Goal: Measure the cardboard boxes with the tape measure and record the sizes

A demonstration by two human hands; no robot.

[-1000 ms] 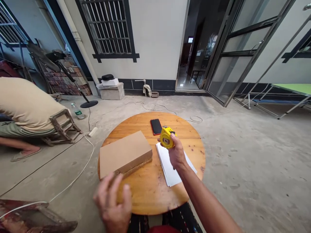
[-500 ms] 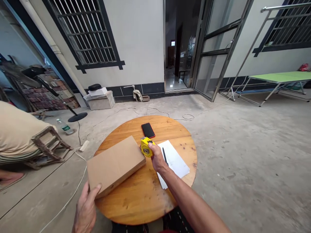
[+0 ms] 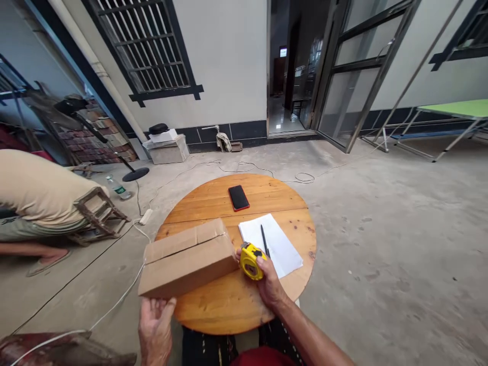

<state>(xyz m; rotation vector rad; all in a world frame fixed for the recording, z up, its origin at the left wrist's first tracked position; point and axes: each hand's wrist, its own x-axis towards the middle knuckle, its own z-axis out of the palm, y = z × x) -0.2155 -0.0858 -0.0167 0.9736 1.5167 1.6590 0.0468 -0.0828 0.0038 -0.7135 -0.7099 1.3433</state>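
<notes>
A closed cardboard box (image 3: 190,254) lies at the left of the round wooden table (image 3: 213,310), its taped seam facing up and its near left corner reaching past the table's rim. My left hand (image 3: 156,325) is at that corner, fingertips at the box's lower edge, partly hidden under it. In my right hand (image 3: 270,284) is a yellow tape measure (image 3: 252,261), held beside the box's right end; no blade can be made out. White paper sheets (image 3: 282,249) lie right of the box with a black pen (image 3: 265,240) across them.
A phone with a red edge (image 3: 239,197) lies at the table's far side. On the left, a person in a beige top (image 3: 41,193) sits near a small wooden stool (image 3: 101,213). A power strip (image 3: 145,217) and cables run over the floor. A green folding table (image 3: 457,108) stands far right.
The box has been turned over, now showing a taped seam on top. My left hand moved from its side to its lower edge. The tape measure came nearer, and the view shifted left.
</notes>
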